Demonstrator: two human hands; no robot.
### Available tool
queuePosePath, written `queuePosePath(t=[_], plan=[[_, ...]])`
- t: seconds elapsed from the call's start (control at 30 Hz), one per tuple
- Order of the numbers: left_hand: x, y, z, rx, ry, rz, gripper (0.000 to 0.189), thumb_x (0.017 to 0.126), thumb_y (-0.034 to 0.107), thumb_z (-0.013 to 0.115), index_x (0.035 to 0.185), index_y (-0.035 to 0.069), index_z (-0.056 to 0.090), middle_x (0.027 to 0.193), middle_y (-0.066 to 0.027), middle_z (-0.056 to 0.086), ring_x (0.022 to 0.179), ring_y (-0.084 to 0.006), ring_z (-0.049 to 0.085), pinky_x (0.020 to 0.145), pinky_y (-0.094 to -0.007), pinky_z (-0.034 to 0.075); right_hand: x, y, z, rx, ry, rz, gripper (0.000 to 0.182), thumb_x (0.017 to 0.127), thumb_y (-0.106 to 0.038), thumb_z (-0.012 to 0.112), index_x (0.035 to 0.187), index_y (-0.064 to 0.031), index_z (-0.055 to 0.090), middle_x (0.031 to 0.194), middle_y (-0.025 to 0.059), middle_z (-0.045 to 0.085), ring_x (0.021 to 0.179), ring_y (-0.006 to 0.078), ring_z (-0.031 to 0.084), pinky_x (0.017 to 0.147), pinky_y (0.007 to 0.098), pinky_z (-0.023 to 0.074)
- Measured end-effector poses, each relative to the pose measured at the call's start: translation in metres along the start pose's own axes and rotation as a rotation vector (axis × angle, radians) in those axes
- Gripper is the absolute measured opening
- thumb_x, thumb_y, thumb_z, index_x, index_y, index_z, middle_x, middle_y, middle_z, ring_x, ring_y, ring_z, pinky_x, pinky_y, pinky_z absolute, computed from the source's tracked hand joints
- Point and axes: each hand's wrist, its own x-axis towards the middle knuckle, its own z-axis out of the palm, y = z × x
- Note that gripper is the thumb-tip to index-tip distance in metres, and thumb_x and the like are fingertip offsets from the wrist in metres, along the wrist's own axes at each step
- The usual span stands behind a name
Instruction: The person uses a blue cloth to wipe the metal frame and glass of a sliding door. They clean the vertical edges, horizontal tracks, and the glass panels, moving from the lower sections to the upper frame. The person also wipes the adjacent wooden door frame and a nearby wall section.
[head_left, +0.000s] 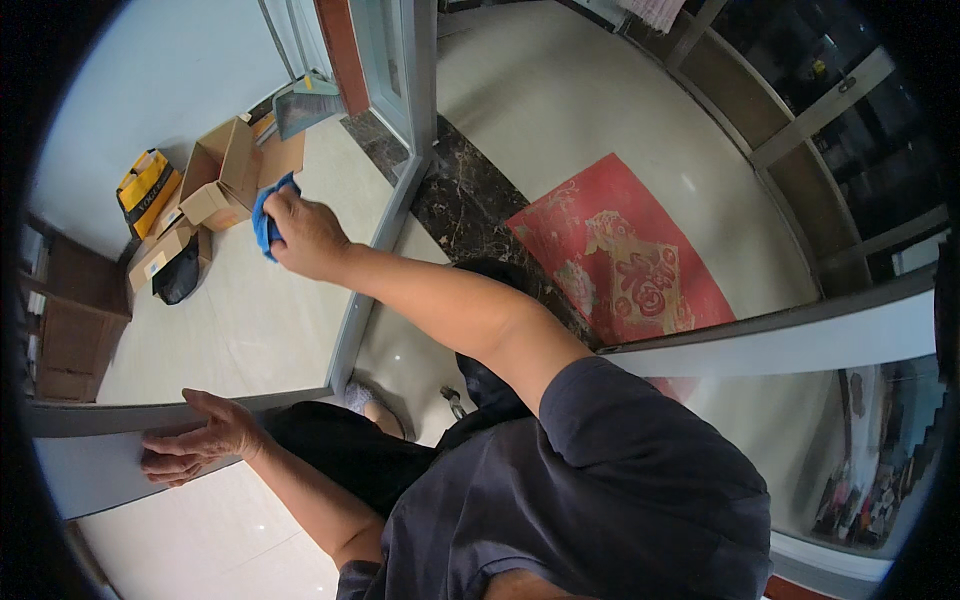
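My right hand (307, 234) holds a bunched blue cloth (264, 217) at the glass pane (247, 330) of a grey-framed door; whether the cloth touches the glass cannot be told. Lower left, my left hand (214, 441) grips the edge of the door's grey metal frame (97, 457), its thumb on one side and its fingers spread over the broad face. The tiled floor shows through the pane.
Cardboard boxes (221, 169), a yellow bag (146, 191), a black bag (178, 276) and a dustpan with broom (304, 105) stand by the wall. A red patterned mat (622, 259) lies beside a dark marble threshold (480, 195). A wooden cabinet (79, 322) is far left.
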Motion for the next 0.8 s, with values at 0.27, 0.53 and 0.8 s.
queuePosePath(t=[0.27, 0.53, 0.8], plan=[[-0.01, -0.002, -0.011, -0.146, -0.082, -0.08, 0.084, 0.094, 0.057, 0.059, 0.155, 0.007, 0.032, 0.163, -0.0226, 0.014, 0.15, -0.0437, 0.009, 0.112, -0.0679, 0.009, -0.073, -0.02, 0.047, 0.006, -0.05, 0.249, 0.036, 0.075, -0.005, 0.067, 0.106, -0.0064, 0.049, 0.098, 0.0169, 0.061, 0.089, 0.039, 0.064, 0.075, 0.0495, 0.0506], [-0.011, -0.017, -0.028, -0.319, -0.131, -0.036, 0.083, 0.091, 0.048, 0.064, 0.157, 0.012, 0.029, 0.161, -0.0223, 0.018, 0.15, -0.0459, 0.009, 0.116, -0.0698, 0.01, -0.134, -0.04, 0.098, 0.188, 0.039, 0.657, 0.033, 0.079, -0.007, 0.064, 0.11, -0.0036, 0.053, 0.1, 0.0211, 0.064, 0.094, 0.0414, 0.064, 0.08, 0.0491, 0.0507], [-0.002, -0.026, -0.06, -0.479, -0.174, -0.06, 0.087, 0.091, 0.029, 0.072, 0.159, 0.012, 0.021, 0.163, -0.0233, 0.004, 0.15, -0.0443, 0.008, 0.117, -0.0647, 0.012, -0.225, -0.085, 0.147, 0.337, -0.242, 0.771, 0.045, 0.078, -0.006, 0.07, 0.119, -0.0018, 0.05, 0.111, 0.0266, 0.066, 0.105, 0.044, 0.064, 0.09, 0.0473, 0.0508]])
